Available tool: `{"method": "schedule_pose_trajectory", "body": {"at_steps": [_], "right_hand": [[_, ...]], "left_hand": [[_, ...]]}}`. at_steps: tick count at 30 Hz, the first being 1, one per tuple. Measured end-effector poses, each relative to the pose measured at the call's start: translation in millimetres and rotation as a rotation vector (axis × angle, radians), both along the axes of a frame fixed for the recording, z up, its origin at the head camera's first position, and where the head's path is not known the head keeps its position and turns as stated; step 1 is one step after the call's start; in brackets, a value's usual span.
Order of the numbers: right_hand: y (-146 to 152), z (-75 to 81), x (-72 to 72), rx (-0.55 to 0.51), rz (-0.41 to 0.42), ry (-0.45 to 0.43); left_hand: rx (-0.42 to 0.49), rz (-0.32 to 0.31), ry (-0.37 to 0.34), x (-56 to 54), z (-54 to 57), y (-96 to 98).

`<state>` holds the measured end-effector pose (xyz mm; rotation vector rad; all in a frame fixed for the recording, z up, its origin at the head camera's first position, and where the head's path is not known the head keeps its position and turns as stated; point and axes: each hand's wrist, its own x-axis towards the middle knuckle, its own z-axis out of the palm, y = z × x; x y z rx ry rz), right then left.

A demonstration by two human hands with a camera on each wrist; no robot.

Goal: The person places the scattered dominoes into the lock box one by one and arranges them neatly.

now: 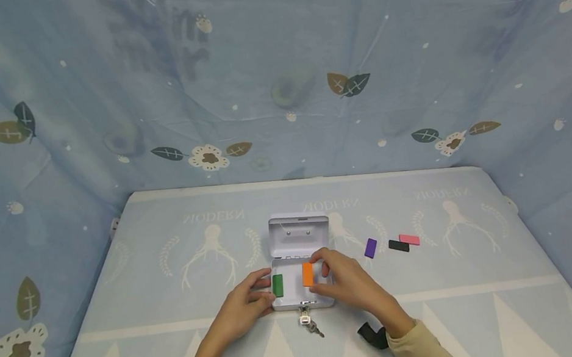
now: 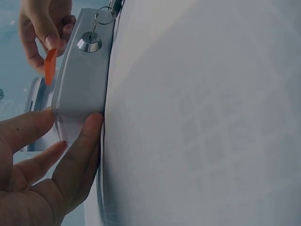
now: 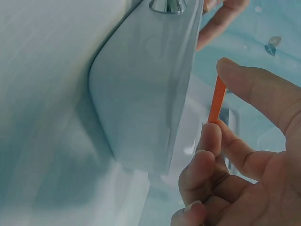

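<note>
A small white metal cash box stands on the table with its lid raised at the back. My left hand grips the box's left end; in the left wrist view its fingertips bear on the rim and lower corner. A green block lies inside, against the left wall. Over the right half of the box, my right hand pinches an orange block by its two ends, between thumb and fingers, as the right wrist view shows. A key on a ring hangs at the front lock.
To the right of the box lie a purple block, a black block and a pink block, the last two side by side. A patterned cloth covers the table. Blue curtains hang behind and at both sides.
</note>
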<state>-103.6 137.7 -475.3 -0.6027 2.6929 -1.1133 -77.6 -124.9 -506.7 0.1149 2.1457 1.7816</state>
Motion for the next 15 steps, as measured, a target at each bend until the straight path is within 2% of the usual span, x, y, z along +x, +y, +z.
{"method": "schedule_pose_trajectory", "body": {"at_steps": [6, 15], "right_hand": [[-12, -4.0, -4.2, 0.017, 0.051, 0.037], [-25, -7.4, -8.8, 0.072, 0.064, 0.061]], "left_hand": [[-0.007, -0.007, -0.003, -1.2, -2.2, -1.3], [0.010, -0.009, -0.005, -1.1, -1.6, -1.8]]}}
